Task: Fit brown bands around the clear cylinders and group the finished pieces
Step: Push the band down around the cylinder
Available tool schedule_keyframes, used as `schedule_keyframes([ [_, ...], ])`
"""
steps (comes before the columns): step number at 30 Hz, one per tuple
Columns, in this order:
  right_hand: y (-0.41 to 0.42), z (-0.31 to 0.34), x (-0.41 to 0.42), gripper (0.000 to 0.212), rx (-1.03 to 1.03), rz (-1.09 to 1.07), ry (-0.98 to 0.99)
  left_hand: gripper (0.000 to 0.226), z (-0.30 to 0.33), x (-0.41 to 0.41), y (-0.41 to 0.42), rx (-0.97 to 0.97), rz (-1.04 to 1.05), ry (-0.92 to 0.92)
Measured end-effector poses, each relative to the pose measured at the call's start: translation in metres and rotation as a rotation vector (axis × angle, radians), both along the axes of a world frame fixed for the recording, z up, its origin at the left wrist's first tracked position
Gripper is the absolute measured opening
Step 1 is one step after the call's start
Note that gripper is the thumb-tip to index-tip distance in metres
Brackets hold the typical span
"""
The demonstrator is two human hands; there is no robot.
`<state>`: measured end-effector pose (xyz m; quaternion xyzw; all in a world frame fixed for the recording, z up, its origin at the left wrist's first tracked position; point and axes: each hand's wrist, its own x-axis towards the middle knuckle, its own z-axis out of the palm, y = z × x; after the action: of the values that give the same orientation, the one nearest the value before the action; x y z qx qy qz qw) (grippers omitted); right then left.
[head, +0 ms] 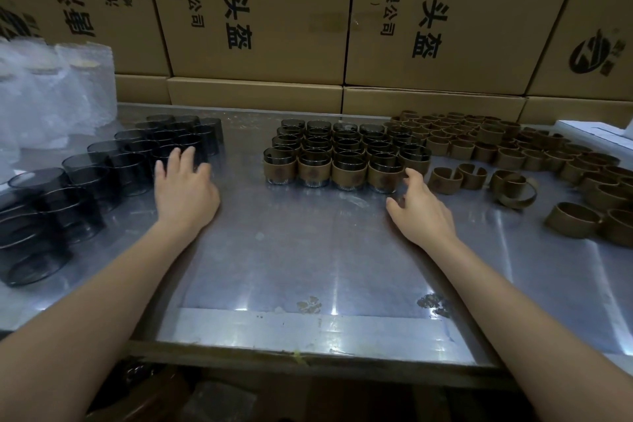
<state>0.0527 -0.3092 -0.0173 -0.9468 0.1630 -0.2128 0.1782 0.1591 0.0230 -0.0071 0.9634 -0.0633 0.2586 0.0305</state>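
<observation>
Shiny metal-topped table before a wall of stacked printed cardboard boxes.

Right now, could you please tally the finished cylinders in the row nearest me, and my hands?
Clear cylinders with brown bands, nearest row, side by side: 4
Hands: 2, the left hand and the right hand, both holding nothing
Total: 6
</observation>
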Motion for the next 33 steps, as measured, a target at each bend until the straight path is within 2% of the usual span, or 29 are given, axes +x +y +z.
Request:
schedule_keyframes([
  [6,-0.003,-0.001,0.002,0.066,0.005,0.007,-0.012,0.04,0.0,0.016,0.007,-0.029,0.13,0.128],
  [10,-0.004,0.0,0.003,0.065,0.038,-0.002,-0.009,0.032,-0.003,0.011,0.003,-0.085,0.118,0.016],
  [15,-0.003,0.0,0.003,0.065,0.043,0.001,-0.008,0.028,-0.005,-0.009,-0.005,-0.025,0.016,-0.029],
  [18,-0.003,0.0,0.003,0.066,0.048,0.011,-0.016,0.028,-0.002,-0.03,-0.025,0.012,-0.136,-0.039],
  [22,-0.001,0.001,0.001,0.067,0.074,0.011,-0.038,0.022,0.004,-0.07,-0.059,-0.076,-0.476,-0.078],
  [26,0.002,0.003,-0.004,0.064,0.07,0.001,-0.064,0.02,0.002,-0.095,-0.094,-0.102,-0.714,-0.078],
  [30,0.009,0.007,-0.011,0.034,0.069,0.027,-0.175,0.025,-0.002,-0.102,-0.127,-0.247,-0.832,-0.036],
  [33,0.014,0.009,-0.015,0.016,0.116,0.148,-0.219,0.024,0.0,-0.1,-0.148,-0.357,-0.876,0.003],
])
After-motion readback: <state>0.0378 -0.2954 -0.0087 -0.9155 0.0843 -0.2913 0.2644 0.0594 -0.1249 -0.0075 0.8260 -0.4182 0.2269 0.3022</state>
